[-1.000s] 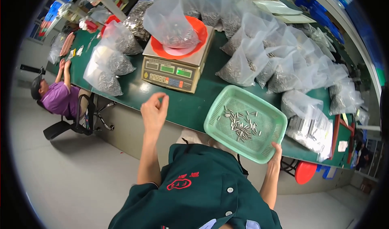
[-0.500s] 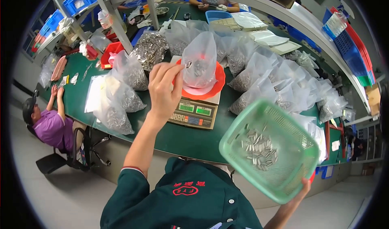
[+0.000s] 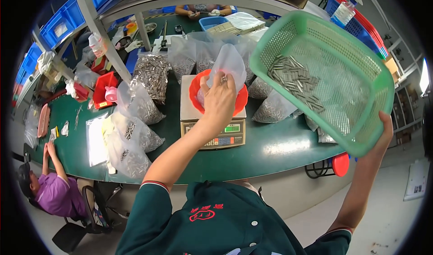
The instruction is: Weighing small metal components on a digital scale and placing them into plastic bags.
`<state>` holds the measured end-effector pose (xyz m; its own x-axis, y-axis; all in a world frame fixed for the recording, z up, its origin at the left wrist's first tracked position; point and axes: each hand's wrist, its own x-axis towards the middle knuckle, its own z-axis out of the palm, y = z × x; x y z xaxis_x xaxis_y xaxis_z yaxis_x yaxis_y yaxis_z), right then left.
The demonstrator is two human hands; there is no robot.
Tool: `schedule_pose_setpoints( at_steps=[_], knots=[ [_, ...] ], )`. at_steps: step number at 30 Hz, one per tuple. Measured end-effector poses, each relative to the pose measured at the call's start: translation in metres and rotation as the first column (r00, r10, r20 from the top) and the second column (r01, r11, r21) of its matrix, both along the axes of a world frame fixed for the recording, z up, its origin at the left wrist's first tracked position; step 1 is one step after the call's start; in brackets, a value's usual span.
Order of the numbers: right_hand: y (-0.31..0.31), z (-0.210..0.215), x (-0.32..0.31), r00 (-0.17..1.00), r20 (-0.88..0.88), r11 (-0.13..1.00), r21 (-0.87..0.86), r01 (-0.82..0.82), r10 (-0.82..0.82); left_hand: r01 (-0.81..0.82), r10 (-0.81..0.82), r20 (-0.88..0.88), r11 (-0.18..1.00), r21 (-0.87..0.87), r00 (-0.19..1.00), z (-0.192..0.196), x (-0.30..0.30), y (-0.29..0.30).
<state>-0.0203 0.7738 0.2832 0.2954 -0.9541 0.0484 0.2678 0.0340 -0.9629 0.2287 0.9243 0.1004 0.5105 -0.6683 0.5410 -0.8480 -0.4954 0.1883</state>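
1. Well, from where I stand, the left hand (image 3: 218,97) is at twelve o'clock, fingers curled at the mouth of a clear bag (image 3: 231,61); metal glints by them, but I can't tell whether anything is pinched.
2. The right hand (image 3: 381,135) grasps the green basket (image 3: 345,83) by its near right corner, holding it tilted and off the bench (image 3: 257,162), at about two o'clock. Loose metal pins (image 3: 295,81) lie bunched toward its left end.
3. A steeper tilt could, I'd say, send those pins over the rim, since one hand carries everything from a single corner.
4. The bag sits in a red bowl (image 3: 241,102) on the scale (image 3: 239,138); a knock from the wrist might tip it or upset the reading.
5. Filled bags (image 3: 273,108) at one o'clock lie partly hidden behind the basket, hemming in that side.
6. More bags (image 3: 144,108) crowd eleven o'clock; a person in purple (image 3: 58,192) sits around nine, and a red stool (image 3: 341,164) near two.
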Motion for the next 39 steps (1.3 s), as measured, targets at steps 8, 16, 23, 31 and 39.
schedule_pose_setpoints(
  at_steps=[8,16,23,31,39],
  knots=[
    [0.033,0.018,0.059,0.999,-0.009,0.999,-0.036,-0.034,0.033,0.237,-0.236,0.029,0.951,-0.199,0.971,-0.013,0.000,-0.001],
    [0.054,0.018,0.095,0.996,-0.055,0.966,-0.245,-0.082,0.070,0.237,-0.239,0.013,0.950,-0.204,0.971,-0.011,0.001,0.000],
    [0.072,0.015,0.118,0.980,-0.176,0.855,-0.491,-0.169,0.092,0.258,-0.256,0.043,0.928,-0.268,0.966,-0.013,0.005,-0.002],
    [0.091,0.019,0.139,0.934,-0.353,0.731,-0.649,-0.211,-0.045,0.270,-0.265,0.058,0.921,-0.279,0.963,-0.015,0.011,-0.003],
    [0.093,0.016,0.153,0.946,-0.297,0.306,-0.919,-0.248,-0.127,0.263,-0.253,0.071,0.928,-0.263,0.965,-0.017,0.013,-0.006]
  ],
)
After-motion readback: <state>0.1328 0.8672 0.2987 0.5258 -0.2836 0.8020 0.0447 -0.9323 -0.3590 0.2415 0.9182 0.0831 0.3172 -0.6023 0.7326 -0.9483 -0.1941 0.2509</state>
